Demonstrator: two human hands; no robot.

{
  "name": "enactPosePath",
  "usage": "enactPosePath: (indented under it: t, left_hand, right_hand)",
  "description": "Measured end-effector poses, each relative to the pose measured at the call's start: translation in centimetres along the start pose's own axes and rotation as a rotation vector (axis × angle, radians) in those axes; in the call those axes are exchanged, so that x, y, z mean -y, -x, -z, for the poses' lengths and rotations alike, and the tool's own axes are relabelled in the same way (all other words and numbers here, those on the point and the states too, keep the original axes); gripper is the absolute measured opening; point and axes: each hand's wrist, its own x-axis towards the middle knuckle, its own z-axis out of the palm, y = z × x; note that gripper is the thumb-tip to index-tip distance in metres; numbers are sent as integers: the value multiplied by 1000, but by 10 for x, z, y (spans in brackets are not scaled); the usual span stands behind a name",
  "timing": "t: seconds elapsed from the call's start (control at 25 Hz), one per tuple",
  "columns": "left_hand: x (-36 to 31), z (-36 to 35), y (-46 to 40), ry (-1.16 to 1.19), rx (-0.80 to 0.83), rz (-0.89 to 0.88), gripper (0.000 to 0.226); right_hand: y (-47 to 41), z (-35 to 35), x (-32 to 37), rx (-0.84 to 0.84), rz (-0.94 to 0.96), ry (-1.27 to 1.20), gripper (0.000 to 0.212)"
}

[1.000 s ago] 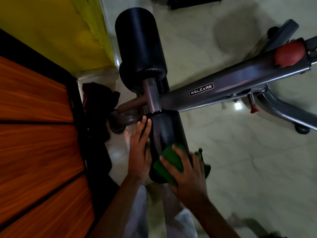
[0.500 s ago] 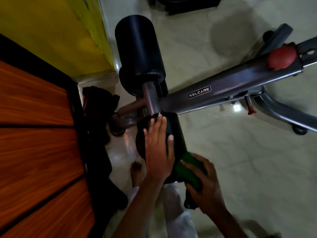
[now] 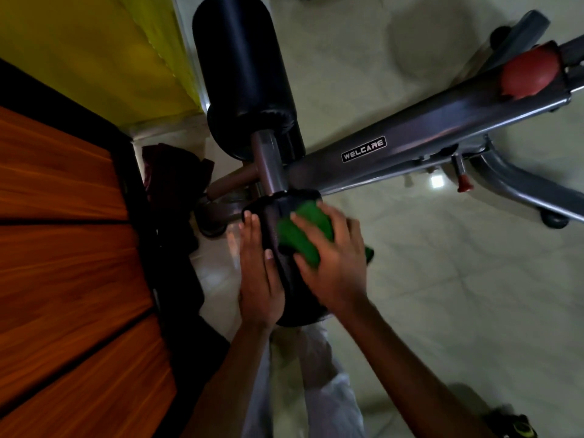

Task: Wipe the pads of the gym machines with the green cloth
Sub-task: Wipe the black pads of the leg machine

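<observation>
Just one head cam, which looked steeply down from close above the roller pad (image 3: 286, 248) and tiled floor (image 3: 442, 295).

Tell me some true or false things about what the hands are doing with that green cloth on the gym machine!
1. The right hand presses the green cloth onto the near black roller pad. True.
2. The left hand holds a spray bottle. False: it rests flat against the side of the near pad with straight fingers and holds nothing.
3. The label on the metal bar reads WELCARE. True.
4. The knob at the far end of the bar is blue. False: it is red.
5. The cloth is on the far roller pad. False: that pad is bare, and the cloth is on the near one.
</observation>
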Motion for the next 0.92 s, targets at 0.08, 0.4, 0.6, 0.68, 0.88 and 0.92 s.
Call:
enactPosePath:
  t: [0.08,0.4,0.6,0.68,0.88,0.92]
  left_hand:
    - [4,-2,-1,-12,-10,-33,51]
    - [1,7,1,2,26,-17,51]
    - [8,5,-3,-6,28,-62,52]
    - [6,6,-3,-39,18,-76,51]
    - [-38,-9,-13,-150,-37,-92,49]
    - [-46,-15,-17,-213,-15,-98,49]
  right_hand:
    - [-53,-5,3,8,-21,35,51]
    - [94,15,-3,35,33,12,51]
    - [-20,-4,5,-20,34,50,46]
    - [-52,-9,6,-16,-39,32,46]
    - [-34,10,-27,-45,-111,-354,53]
    - [-31,15,-38,-84,-161,-377,52]
